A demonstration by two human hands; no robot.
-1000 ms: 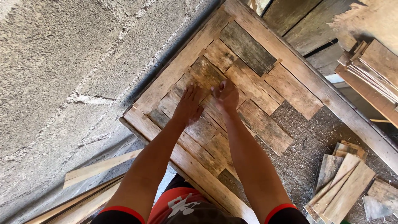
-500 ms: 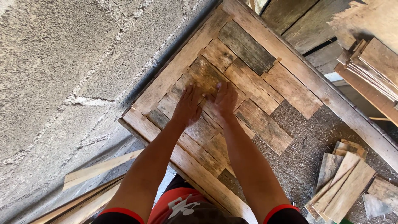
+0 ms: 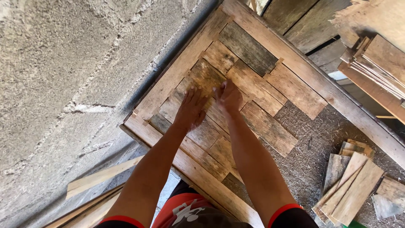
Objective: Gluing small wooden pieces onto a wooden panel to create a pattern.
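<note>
Both hands press flat on the boards inside a wooden frame (image 3: 303, 76) that lies against a rough concrete wall (image 3: 63, 84). The left hand (image 3: 190, 110) is spread, palm down, fingers open, on a weathered slat (image 3: 202, 78) near the frame's left rail. The right hand (image 3: 228, 96) sits just beside it, touching the same slat or its neighbour; I cannot tell which. Its fingers look partly curled at the board's edge, and I cannot tell whether they grip anything. Neither hand lifts a board.

The slats fill the frame's left and far part, laid edge to edge in short staggered rows. To the right, inside the frame, bare ground (image 3: 312, 143) strewn with sawdust shows where no slats lie. A loose stack of offcuts (image 3: 350, 185) lies at the near right, and more planks (image 3: 379, 71) are piled at the far right.

The slat looks thin, dry and stiff, so probably light and easy to slide under a flat palm. Its rough, splintery grain should not slip, but the edges may crack or splinter if forced. Judging by its shape, it is best taken along the long edges or at an end, fingers under one side.
</note>
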